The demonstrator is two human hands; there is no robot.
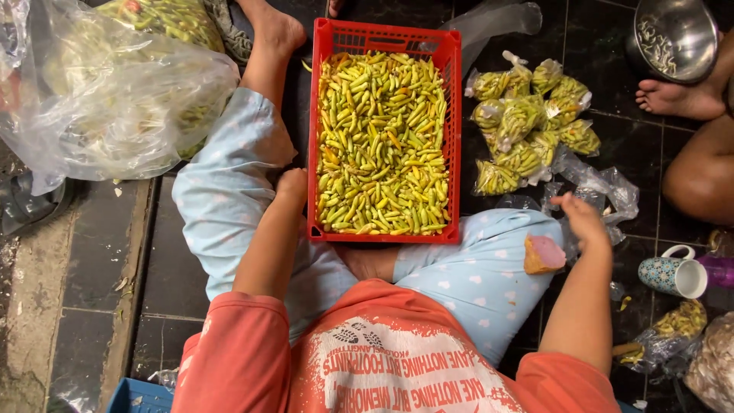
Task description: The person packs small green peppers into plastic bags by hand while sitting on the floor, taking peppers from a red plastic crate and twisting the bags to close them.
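Centrally, a red plastic crate (pixel 453 115) sits on the dark tiled floor (pixel 99 252) between the seated person's knees, filled nearly to its rim with small yellow-green chillies (pixel 382 145). Left hand (pixel 291 186): resting against the crate's left wall near its lower corner, fingers curled loosely; whether it grips anything cannot be told. Right hand (pixel 582 219): raised just right of the crate, fingers pinched on a clear plastic bag (pixel 612 191) from a crumpled pile of empty bags. Beyond that hand, a cluster of small knotted bags of chillies (pixel 527 122) lies on the floor, just beside the crate's right wall. On the right knee, a pink-topped piece of cake (pixel 543 254). To the far right, a patterned mug (pixel 673 274) with white interior. Upper right, a steel bowl (pixel 673 38) beside another person's bare foot (pixel 677 99). Upper left, a large clear sack (pixel 115 99) holding more chillies.
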